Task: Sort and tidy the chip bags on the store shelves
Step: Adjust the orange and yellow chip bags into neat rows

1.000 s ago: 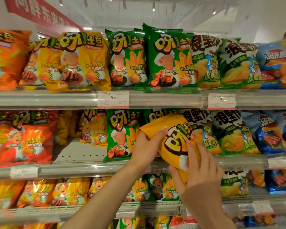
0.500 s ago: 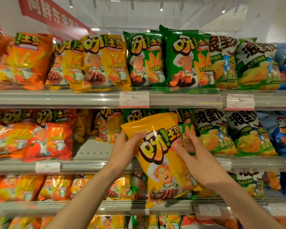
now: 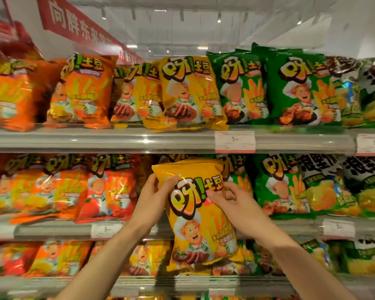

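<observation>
At centre frame, the left hand (image 3: 158, 194) pinches the top corner of a yellow chip bag (image 3: 198, 215) while the right hand (image 3: 234, 210) presses its face, fingers curled. It looks light, puffy, slick and crushable; edges and seams seem safest. Glossy yellow, cartoon chef, before the middle shelf (image 3: 52, 231).

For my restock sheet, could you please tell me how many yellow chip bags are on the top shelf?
2. The front yellow bag stands beside the green bags; the second yellow bag sits just left, partly behind it. More may be hidden behind them.
</observation>
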Action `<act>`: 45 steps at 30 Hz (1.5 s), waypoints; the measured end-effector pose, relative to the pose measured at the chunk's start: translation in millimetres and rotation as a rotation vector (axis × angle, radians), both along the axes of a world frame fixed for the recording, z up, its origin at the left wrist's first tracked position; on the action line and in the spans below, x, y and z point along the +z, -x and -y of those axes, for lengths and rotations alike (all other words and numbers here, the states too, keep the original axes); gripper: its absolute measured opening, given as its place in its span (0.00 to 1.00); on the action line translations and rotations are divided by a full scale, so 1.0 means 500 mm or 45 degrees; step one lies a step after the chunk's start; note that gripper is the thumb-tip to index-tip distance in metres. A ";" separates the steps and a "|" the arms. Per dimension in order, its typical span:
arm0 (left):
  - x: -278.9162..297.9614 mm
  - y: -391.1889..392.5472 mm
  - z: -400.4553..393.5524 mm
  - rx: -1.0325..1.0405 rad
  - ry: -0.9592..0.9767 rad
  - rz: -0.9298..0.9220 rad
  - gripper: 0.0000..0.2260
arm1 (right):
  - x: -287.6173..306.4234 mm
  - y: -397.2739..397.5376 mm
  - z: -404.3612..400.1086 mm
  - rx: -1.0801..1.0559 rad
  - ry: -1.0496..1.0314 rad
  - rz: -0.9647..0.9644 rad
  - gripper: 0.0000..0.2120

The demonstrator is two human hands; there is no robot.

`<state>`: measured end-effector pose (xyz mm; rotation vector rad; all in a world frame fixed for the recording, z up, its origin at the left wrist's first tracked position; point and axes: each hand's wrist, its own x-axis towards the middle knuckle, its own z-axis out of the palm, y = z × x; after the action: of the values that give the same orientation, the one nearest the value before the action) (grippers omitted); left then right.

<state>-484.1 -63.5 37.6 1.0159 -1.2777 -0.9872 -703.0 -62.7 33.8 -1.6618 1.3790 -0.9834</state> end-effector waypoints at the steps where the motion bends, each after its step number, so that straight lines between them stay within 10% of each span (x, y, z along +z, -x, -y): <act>1: -0.002 -0.015 0.004 0.026 0.017 0.028 0.20 | 0.006 -0.021 0.001 -0.026 0.012 -0.007 0.18; 6: -0.039 -0.083 0.001 0.123 0.068 0.290 0.38 | 0.032 -0.102 0.029 -0.174 0.139 -0.054 0.16; 17: -0.092 -0.146 0.021 0.088 0.287 0.842 0.38 | 0.038 -0.199 0.136 -0.454 0.169 0.025 0.24; 32: -0.137 -0.116 0.077 0.293 0.295 1.015 0.38 | -0.038 -0.125 0.070 -0.208 0.922 -1.297 0.31; 45: -0.144 -0.103 0.077 0.269 0.301 1.089 0.38 | -0.102 -0.075 0.096 -0.479 0.708 -1.494 0.32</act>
<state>-432.8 -101.8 -34.2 1.4104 -1.8668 -0.1988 -665.8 -110.5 -17.4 -2.6684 2.3717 -0.5610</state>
